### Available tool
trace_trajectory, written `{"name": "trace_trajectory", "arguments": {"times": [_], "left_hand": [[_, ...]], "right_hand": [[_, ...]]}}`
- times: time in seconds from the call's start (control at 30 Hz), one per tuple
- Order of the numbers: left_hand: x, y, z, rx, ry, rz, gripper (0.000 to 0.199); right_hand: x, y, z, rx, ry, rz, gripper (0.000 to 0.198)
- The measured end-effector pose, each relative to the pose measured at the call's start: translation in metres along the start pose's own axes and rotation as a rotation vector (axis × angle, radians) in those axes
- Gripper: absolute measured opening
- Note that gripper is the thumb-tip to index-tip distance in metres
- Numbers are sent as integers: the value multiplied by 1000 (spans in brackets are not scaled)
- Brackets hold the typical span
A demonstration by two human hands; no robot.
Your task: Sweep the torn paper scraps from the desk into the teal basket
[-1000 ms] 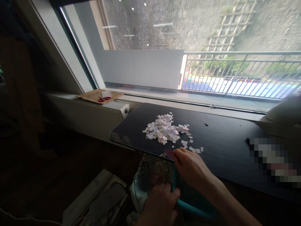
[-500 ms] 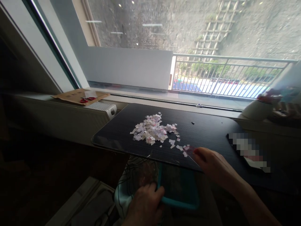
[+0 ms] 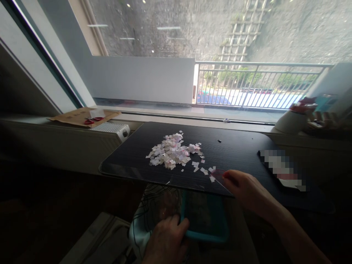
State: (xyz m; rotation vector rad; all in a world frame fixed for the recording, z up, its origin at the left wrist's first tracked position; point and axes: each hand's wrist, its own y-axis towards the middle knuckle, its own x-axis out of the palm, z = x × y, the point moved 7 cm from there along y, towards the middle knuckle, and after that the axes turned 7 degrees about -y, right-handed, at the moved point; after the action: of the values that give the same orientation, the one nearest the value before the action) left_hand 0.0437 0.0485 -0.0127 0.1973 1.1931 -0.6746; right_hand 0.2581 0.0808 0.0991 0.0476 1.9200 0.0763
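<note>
My right grip (image 3: 243, 185) is closed on a clear pinkish card (image 3: 219, 176), thumb and fingers pinching its near end; the card is at the near edge of the dark surface (image 3: 236, 154), its far end right by a few loose scraps (image 3: 204, 171); whether it touches them I cannot tell. My left grip (image 3: 168, 236) is lower, clasped round the left rim of a turquoise bin (image 3: 206, 235); the bin is just below the surface's near edge, its inside too dark to read. The main pile (image 3: 171, 152) of pale paper bits lies on the surface, left of the card; the loose scraps trail between the 2. To the right of my right grip lies 1 blurred-out item (image 3: 283, 170); past the surface's left end, red scissors (image 3: 93, 120) rest on a brown envelope (image 3: 74, 116).
</note>
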Motion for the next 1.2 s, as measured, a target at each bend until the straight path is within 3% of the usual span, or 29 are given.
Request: {"name": "trace_trajectory", "arguments": {"times": [0.1,0.27,0.63,1.2], "left_hand": [[1,0,0,7,-2,-5,22],[1,0,-1,2,-1,9,26],[2,0,-2,1,12,2,28],[5,0,-3,8,28,8,26]], "right_hand": [[-4,7,8,34,-27,30,26],[1,16,8,27,-50,-36,27],[-5,21,28,126,-121,15,24],[-6,4,12,86,-65,-98,23]]}}
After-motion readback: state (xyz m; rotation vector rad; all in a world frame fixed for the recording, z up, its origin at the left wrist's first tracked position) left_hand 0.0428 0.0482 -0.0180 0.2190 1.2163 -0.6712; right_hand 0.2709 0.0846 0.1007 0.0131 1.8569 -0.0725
